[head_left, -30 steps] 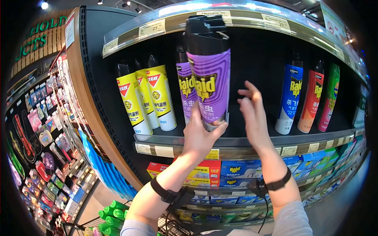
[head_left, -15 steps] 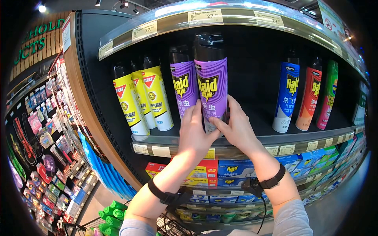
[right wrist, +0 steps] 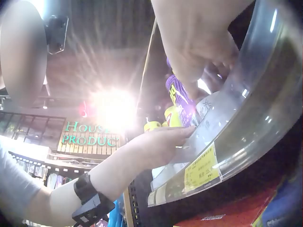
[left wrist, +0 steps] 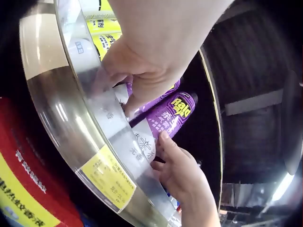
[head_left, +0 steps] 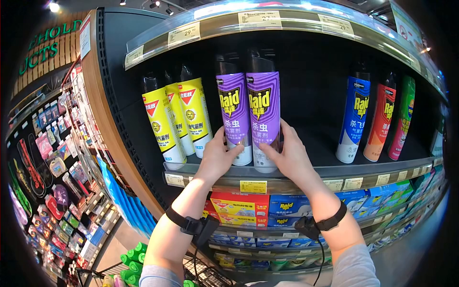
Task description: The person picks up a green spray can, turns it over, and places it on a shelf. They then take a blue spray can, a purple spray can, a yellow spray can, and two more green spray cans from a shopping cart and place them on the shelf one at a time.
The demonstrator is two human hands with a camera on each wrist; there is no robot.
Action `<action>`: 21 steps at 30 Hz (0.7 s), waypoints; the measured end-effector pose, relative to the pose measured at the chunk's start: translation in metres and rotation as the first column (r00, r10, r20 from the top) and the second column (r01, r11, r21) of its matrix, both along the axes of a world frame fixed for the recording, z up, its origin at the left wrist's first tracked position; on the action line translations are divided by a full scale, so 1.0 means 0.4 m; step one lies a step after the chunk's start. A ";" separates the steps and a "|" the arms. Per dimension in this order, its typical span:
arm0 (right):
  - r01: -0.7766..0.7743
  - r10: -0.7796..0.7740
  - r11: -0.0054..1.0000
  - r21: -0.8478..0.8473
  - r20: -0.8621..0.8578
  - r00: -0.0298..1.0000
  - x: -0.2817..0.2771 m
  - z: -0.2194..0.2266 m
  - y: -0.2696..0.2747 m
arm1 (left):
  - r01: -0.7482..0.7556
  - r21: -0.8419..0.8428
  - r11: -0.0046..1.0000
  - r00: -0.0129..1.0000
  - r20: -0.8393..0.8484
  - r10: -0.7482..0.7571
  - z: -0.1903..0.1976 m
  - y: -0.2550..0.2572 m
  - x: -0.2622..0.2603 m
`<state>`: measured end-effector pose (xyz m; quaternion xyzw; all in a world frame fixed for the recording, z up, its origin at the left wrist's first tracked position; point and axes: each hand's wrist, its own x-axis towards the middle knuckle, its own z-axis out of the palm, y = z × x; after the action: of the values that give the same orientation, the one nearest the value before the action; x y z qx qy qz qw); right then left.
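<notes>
Two purple insecticide spray cans stand upright side by side behind the clear shelf lip [head_left: 306, 171]. My left hand [head_left: 216, 152] holds the lower part of the left purple can [head_left: 231, 100], its thumb lying across the front. Around the base of the right purple can [head_left: 263, 98] curls my right hand [head_left: 295, 152], thumb on the front and fingers along the far right side. In the left wrist view the right hand's thumb [left wrist: 166, 142] presses on this can beside its white lower band. The left hand's fingertips are hidden behind the left can in the head view.
Yellow-and-white spray cans [head_left: 193, 110] stand to the left. Farther right are a blue can [head_left: 354, 119], an orange-red can [head_left: 381, 122] and a green-and-pink can [head_left: 403, 119]. A price-tagged upper shelf edge [head_left: 296, 21] overhangs them. Boxes [head_left: 239, 209] fill the shelf below; a cart [head_left: 95, 275] is at lower left.
The right purple can, earlier raised in my left hand, has come down onto the shelf beside the other. My right hand has closed around it, and my left hand has shifted to the left can.
</notes>
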<state>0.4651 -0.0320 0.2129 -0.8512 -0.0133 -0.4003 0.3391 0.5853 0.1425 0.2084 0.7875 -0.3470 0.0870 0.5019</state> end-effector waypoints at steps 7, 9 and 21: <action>0.002 0.013 0.995 0.097 -0.150 0.989 -0.005 0.003 0.002 | -0.132 0.018 0.991 0.979 0.159 0.128 -0.018 -0.069 0.063; 0.000 0.021 0.993 0.117 -0.175 0.984 -0.002 0.003 -0.002 | -0.176 0.022 0.984 0.966 0.197 0.168 -0.011 -0.087 0.069; 0.045 -0.034 0.994 0.098 -0.112 0.993 0.032 -0.020 -0.014 | -0.260 0.043 0.965 0.944 0.222 0.245 0.007 -0.134 0.076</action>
<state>0.4781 -0.0375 0.2047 -0.8540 0.0423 -0.3596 0.3737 0.6157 0.0891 0.2111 0.8288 -0.2983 0.2226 0.4179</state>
